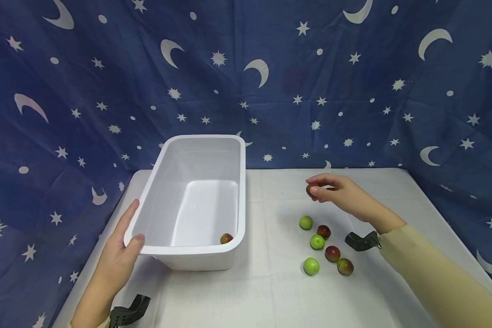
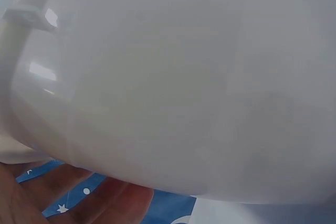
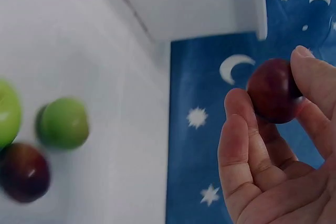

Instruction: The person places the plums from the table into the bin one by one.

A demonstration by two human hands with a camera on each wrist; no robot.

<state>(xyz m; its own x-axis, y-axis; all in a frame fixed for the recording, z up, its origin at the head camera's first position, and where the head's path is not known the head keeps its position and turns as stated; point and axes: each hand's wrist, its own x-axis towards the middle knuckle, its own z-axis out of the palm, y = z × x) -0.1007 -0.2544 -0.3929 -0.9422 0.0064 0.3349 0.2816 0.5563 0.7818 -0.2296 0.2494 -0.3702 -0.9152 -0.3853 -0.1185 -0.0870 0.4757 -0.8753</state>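
Note:
In the head view my right hand (image 1: 332,191) is above the back of the table, pinching a dark red plum (image 3: 275,91) between thumb and fingers. At the left, my left hand (image 1: 120,246) holds the near left corner of a white plastic tub (image 1: 192,250); the thumb lies at the rim and the fingers run along the outside. One reddish plum (image 1: 226,238) sits inside the tub, in the near right corner. The left wrist view shows mostly the tub's outer wall (image 2: 168,87), with fingers (image 2: 126,203) below it.
Right of the tub, several loose fruits lie on the white-covered table (image 1: 254,300): green ones (image 1: 311,266) and dark red plums (image 1: 332,253). A blue curtain (image 1: 270,109) with moons and stars hangs behind the table and along its sides.

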